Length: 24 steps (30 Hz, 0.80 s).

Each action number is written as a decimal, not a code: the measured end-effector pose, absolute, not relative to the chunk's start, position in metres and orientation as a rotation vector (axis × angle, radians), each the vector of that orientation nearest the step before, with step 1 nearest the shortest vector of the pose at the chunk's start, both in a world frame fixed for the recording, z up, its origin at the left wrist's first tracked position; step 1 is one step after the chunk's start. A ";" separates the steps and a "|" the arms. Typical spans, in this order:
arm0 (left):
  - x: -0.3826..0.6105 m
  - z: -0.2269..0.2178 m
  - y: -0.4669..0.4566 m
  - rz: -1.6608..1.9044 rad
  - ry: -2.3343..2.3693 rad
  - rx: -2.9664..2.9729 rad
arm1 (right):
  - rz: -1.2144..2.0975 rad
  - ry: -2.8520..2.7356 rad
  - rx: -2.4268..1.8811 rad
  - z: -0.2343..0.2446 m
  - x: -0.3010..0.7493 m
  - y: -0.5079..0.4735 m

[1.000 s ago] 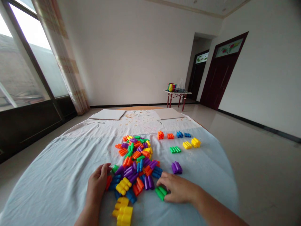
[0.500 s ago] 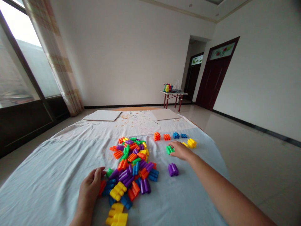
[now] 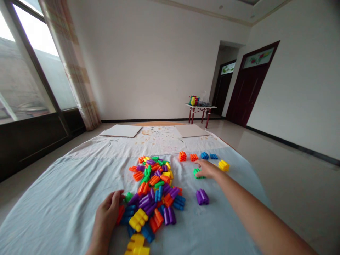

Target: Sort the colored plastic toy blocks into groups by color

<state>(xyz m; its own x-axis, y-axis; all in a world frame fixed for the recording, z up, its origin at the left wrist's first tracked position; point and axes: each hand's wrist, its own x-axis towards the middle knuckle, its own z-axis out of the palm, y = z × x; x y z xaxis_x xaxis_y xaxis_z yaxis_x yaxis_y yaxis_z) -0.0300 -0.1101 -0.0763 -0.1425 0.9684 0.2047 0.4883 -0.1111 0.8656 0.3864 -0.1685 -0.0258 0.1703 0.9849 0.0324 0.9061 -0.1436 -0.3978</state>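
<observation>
At far left stands a tall window (image 3: 32, 60) with a checked curtain (image 3: 71, 63) beside it, and a pale blue cloth (image 3: 61, 209) spreads across the foreground. The left hand (image 3: 106, 214) rests at the left edge of the heap, fingers half curled and holding nothing, touching or just beside a red-orange block (image 3: 120, 214). The heap of plastic blocks (image 3: 151, 191), in purple, orange, green, blue and yellow, lies mid-cloth, with yellow blocks (image 3: 136, 244) at its near end. Beyond it lie two pale boards (image 3: 120, 130) on a stained white sheet (image 3: 156, 143). Right of the heap sit small separate groups: orange blocks (image 3: 182, 156), blue blocks (image 3: 204, 155) and a purple block (image 3: 202, 197). The right hand (image 3: 207, 169) stretches out with its fingers over a green block (image 3: 198, 173); whether they grip it, I cannot tell. A yellow block (image 3: 224, 165) sits just beyond the hand. Far back, a red-legged tabletop (image 3: 201, 106) stands near a dark red door (image 3: 249, 92).
</observation>
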 end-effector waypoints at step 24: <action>-0.028 -0.078 -0.120 1.031 1.587 1.577 | 0.595 -2.016 -1.872 -0.034 0.213 -0.011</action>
<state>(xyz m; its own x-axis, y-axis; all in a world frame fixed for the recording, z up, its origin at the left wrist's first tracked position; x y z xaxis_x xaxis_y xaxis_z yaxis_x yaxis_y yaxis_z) -0.0276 -0.1199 -0.0777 -0.0503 0.9961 0.0727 0.4711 -0.0405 0.8811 0.2127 -0.0108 -0.0342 -0.0858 0.9953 -0.0440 0.8596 0.0516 -0.5083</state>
